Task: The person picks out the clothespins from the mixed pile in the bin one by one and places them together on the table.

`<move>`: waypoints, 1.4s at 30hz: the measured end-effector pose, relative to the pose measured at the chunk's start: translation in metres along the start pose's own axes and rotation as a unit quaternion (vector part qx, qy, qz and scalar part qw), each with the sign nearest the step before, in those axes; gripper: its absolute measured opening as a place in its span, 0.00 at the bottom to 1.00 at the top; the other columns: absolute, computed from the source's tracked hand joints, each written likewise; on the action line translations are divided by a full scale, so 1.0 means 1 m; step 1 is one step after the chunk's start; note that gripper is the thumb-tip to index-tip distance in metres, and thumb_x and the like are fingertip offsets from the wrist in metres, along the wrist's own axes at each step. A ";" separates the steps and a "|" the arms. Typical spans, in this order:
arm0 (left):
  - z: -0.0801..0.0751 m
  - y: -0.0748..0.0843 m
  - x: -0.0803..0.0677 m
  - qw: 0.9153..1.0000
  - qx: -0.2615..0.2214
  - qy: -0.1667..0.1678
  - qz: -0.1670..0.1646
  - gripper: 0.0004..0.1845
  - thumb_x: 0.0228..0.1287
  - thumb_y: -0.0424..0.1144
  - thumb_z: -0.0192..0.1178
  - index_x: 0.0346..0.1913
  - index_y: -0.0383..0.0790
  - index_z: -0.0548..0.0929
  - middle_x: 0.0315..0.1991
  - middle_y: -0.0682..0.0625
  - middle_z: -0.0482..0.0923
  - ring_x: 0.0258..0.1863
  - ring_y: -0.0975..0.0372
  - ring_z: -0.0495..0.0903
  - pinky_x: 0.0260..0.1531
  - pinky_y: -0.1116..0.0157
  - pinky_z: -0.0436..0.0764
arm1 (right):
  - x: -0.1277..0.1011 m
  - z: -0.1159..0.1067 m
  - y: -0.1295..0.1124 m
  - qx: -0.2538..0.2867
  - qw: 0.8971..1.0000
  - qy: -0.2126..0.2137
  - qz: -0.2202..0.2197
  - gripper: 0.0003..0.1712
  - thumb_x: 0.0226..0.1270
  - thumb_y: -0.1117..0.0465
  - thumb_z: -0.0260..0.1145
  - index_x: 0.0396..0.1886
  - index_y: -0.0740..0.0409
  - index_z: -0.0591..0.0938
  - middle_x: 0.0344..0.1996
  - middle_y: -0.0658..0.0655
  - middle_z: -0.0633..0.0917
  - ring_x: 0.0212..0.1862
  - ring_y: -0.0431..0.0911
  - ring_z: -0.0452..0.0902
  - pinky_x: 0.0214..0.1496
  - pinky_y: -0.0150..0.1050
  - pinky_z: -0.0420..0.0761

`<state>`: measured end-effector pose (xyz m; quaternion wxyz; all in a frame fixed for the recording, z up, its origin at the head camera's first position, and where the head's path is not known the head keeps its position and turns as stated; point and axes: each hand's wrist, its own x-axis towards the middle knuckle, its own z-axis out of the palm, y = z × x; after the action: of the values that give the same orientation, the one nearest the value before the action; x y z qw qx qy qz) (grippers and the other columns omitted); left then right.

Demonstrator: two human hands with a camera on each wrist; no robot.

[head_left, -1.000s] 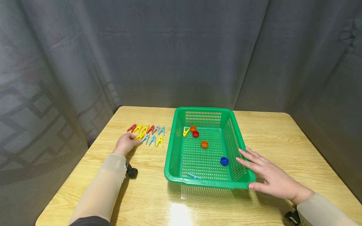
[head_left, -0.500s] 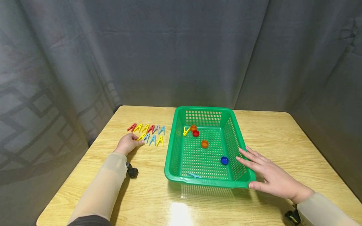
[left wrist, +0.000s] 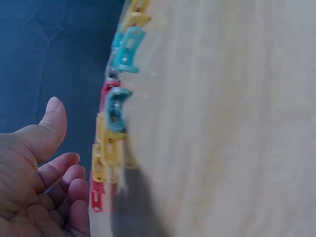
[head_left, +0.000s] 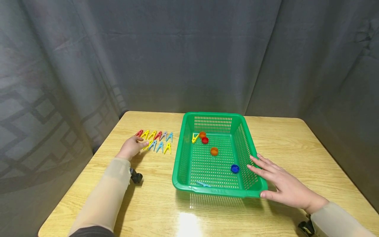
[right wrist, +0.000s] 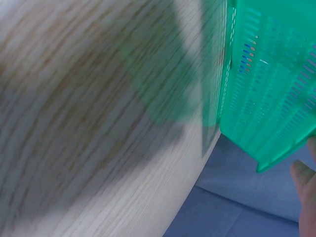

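Resting on the light wooden table (head_left: 165, 200), the person's left hand (head_left: 131, 148) lies at the near left end of two rows of small plastic clothes pegs (head_left: 157, 140) in red, yellow and blue. Its fingers are loosely curled and hold nothing, the fingertips just beside the nearest yellow peg (head_left: 145, 145); the left wrist view shows the thumb raised apart from the bent fingers (left wrist: 64, 182), close to the pegs' line. The right hand (head_left: 281, 184) presses flat against the near right corner of the green perforated plastic basket (head_left: 251, 192), fingers straight and spread along its wall. Inside the basket lie a yellow peg (head_left: 194, 138), two orange bottle caps (head_left: 214, 151), a red cap (head_left: 205, 140), a blue cap (head_left: 235, 169) and a pale blue peg (head_left: 203, 184).
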<state>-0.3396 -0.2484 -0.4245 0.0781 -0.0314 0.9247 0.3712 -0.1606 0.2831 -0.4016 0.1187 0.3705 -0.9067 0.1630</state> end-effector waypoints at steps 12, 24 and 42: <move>-0.028 0.043 -0.010 0.996 -0.031 0.047 0.066 0.26 0.71 0.52 0.53 0.60 0.33 0.71 0.54 0.38 0.73 0.50 0.48 0.73 0.49 0.51 0.73 | 0.000 0.001 0.001 0.004 1.000 0.002 -0.005 0.47 0.54 0.43 0.72 0.72 0.50 0.66 0.73 0.58 0.59 0.75 0.53 0.46 0.71 0.28 0.38; -0.038 0.115 -0.019 0.985 -0.056 0.080 0.142 0.21 0.68 0.52 0.57 0.54 0.40 0.77 0.45 0.44 0.75 0.31 0.57 0.71 0.31 0.60 0.72 | 0.000 0.000 0.000 0.010 1.000 0.000 -0.002 0.46 0.54 0.43 0.72 0.72 0.50 0.66 0.73 0.58 0.59 0.75 0.53 0.45 0.71 0.28 0.38; 0.024 0.250 -0.038 0.962 -0.065 0.021 0.265 0.14 0.65 0.50 0.62 0.47 0.47 0.81 0.40 0.54 0.78 0.39 0.60 0.75 0.43 0.61 0.75 | -0.003 0.001 0.000 0.010 1.000 0.002 0.002 0.47 0.54 0.43 0.72 0.72 0.49 0.66 0.74 0.58 0.59 0.75 0.54 0.46 0.70 0.26 0.38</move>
<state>-0.3282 -0.0516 -0.2648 -0.0451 0.2022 0.8754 0.4368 -0.1587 0.2845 -0.4038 0.1159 0.3698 -0.9054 0.1732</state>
